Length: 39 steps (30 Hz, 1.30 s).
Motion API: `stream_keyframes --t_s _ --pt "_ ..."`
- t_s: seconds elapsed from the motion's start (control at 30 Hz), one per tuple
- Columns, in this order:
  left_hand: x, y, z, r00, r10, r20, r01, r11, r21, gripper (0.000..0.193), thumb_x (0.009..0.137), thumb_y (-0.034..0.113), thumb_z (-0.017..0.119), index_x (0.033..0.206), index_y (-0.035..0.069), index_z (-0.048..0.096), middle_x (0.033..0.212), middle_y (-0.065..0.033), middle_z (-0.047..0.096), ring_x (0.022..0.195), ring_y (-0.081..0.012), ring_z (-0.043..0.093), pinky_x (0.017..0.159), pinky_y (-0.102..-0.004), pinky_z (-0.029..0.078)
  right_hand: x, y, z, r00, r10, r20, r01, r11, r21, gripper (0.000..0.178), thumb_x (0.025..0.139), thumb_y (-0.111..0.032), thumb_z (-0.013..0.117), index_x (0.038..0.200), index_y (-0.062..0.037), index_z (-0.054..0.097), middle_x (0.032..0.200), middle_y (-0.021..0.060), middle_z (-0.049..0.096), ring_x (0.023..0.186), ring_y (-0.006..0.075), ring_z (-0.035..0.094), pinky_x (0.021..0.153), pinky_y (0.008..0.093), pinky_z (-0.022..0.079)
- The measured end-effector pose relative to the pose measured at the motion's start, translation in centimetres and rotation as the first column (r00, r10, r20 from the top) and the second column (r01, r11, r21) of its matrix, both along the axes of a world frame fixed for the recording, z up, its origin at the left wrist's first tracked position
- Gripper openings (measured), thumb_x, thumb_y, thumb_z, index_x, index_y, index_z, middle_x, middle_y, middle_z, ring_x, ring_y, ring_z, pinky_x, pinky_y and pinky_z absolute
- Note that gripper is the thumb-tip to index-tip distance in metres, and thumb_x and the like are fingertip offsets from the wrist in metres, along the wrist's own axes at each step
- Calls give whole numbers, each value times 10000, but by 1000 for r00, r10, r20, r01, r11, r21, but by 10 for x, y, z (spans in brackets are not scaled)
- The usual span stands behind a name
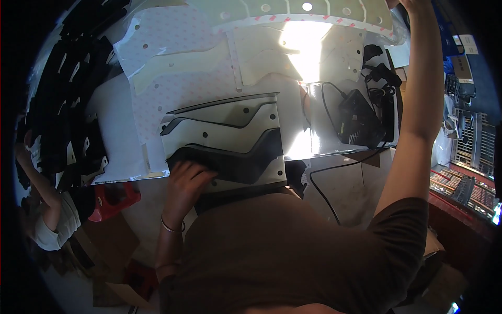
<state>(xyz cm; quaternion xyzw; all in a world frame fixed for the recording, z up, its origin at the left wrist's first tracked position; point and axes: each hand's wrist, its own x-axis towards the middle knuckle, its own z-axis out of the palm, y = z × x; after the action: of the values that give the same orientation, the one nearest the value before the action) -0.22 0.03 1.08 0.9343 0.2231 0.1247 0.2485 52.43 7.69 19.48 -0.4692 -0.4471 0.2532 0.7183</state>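
Observation:
My left hand (189, 183), a bangle at its wrist, rests with loosely bent fingers on the left end of a wavy black trim piece (238, 159). That piece lies on a pale holed template board (225, 137) at the table's near edge, with slimmer black strips (222, 104) beyond it. My right arm stretches far forward. At the top edge of the view my right hand (401, 3) is partly cut off, its fingers closed at the corner of a pale, holed adhesive sheet (334, 11) with pink-marked edging.
More pale adhesive sheets (183, 65) cover the white table (112, 133). At the right sit a black power adapter (360, 118) and cables. Black parts (70, 94) pile up at the left, near another person's arm (39, 175) and a red stool (116, 201).

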Motion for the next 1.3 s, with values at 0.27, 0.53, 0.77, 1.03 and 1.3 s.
stream_keyframes --t_s 0.27,0.53,0.77,1.03,1.3 --pt "17 77 55 952 149 268 94 691 -717 393 915 379 525 1129 65 624 1042 -67 600 895 -137 532 758 -285 441 -34 -110 -177 801 152 -579 -226 973 -57 260 860 70 540 1117 28 541 1044 126 634 951 243 643 871 343 561" --pt "215 170 28 830 469 301 108 395 -912 481 931 266 567 1323 20 438 1196 -67 569 1111 -161 530 967 -326 418 -108 -105 -164 763 -83 -641 -51 981 -188 152 869 63 526 1006 5 555 958 105 618 953 278 631 906 443 521" --pt "229 206 -8 904 227 362 160 606 -779 397 885 150 590 1251 24 504 1131 -70 608 1054 -166 564 936 -325 434 -7 -141 -162 997 -70 32 76 842 -534 223 861 -269 658 981 -83 623 921 23 643 858 104 598 762 273 471" --pt "223 207 -30 978 199 60 -91 672 -735 298 851 124 620 1114 -14 589 990 -72 659 899 -162 621 822 -320 495 11 -130 -183 759 203 618 409 590 -696 209 828 -205 661 898 -8 678 714 16 637 629 70 523 595 256 433" --pt "209 221 -10 953 231 197 -53 765 -642 275 867 133 630 1109 5 606 936 -42 656 831 -122 608 767 -297 504 -4 -119 -176 906 91 413 263 643 -720 143 866 -171 624 894 -45 686 688 -1 640 566 48 535 497 196 392"
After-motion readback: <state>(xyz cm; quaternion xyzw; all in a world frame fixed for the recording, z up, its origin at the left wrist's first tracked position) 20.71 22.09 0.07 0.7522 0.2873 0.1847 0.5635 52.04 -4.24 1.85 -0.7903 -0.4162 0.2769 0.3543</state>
